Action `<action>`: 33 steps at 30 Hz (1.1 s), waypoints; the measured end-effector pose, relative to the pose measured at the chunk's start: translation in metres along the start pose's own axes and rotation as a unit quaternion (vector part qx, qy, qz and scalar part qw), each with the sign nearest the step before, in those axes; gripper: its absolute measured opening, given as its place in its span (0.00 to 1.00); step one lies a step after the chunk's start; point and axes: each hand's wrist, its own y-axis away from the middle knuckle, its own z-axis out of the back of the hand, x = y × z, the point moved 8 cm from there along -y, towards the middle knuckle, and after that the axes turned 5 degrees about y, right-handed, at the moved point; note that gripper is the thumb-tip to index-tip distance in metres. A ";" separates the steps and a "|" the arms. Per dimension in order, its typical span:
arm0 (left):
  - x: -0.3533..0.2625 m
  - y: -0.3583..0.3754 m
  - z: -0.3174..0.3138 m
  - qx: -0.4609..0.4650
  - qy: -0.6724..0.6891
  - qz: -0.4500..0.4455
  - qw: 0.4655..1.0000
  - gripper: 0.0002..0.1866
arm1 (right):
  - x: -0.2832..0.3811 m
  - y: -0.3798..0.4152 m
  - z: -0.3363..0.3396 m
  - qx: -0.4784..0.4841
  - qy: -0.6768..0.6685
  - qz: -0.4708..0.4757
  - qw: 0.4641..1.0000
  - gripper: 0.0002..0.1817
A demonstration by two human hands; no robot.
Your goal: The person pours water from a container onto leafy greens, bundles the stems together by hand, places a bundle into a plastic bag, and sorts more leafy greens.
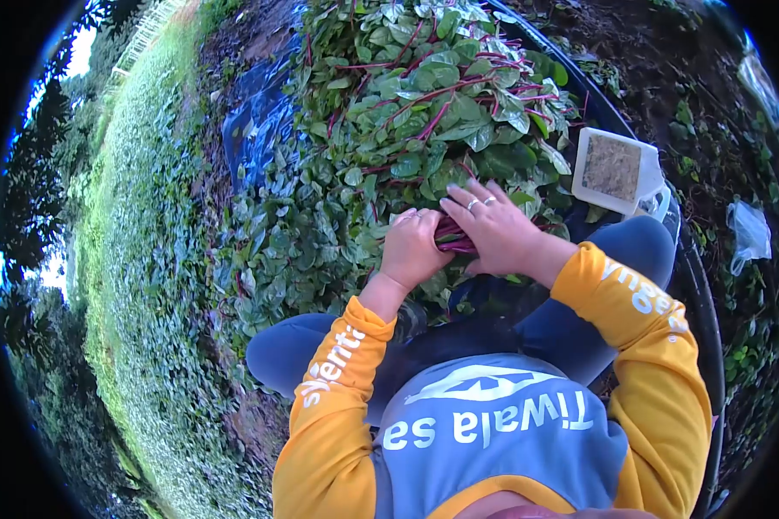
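Note:
A small bunch of Malabar spinach stems point(455, 242), purple-red, lies between my two hands. My left hand point(413, 248) is closed around the left side of the bunch, knuckles up. Over its right side curves my right hand point(496, 227), with two rings on it, fingers across the top and thumb below. Part of the bunch is hidden under both hands. Just beyond them rises a big heap of cut Malabar spinach point(441, 104), its green leaves and red stems piled loosely.
A translucent plastic container point(610, 171) with brown contents and a handle stands right of the heap. Farther right lies a clear plastic bag point(749, 235) on dark soil. A blue sheet point(264, 112) is left of the heap. My bent knees point(636, 246) flank my hands.

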 end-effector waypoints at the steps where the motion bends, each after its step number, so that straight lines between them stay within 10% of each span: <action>1: -0.010 -0.008 0.007 -0.008 -0.011 -0.007 1.000 0.26 | -0.006 0.000 0.012 -0.039 0.001 0.008 0.999 0.45; 6: 0.001 -0.047 -0.006 0.052 0.053 0.048 0.996 0.28 | -0.046 -0.002 0.006 0.032 -0.059 -0.097 0.993 0.24; 8: 0.017 -0.058 -0.025 0.231 0.171 0.029 0.957 0.35 | -0.052 -0.005 -0.004 0.012 -0.051 -0.102 0.993 0.18; 11: 0.089 -0.099 -0.020 0.128 0.323 0.141 0.927 0.18 | -0.045 -0.011 -0.005 -0.002 0.036 -0.041 0.999 0.13; 12: 0.126 -0.110 -0.015 0.009 0.251 0.169 0.953 0.16 | -0.043 -0.010 -0.004 -0.008 0.042 -0.022 0.999 0.11; 19: 0.130 -0.161 -0.026 0.034 -0.081 0.166 0.982 0.16 | -0.034 -0.008 -0.007 -0.007 0.062 0.025 0.998 0.09; 26: 0.151 -0.197 0.018 0.065 0.093 0.121 0.986 0.13 | -0.043 -0.004 0.001 -0.041 0.052 -0.001 0.998 0.08; 33: 0.066 -0.203 0.019 0.166 -0.022 -0.040 0.985 0.10 | -0.054 -0.010 0.015 -0.023 0.054 -0.058 0.997 0.08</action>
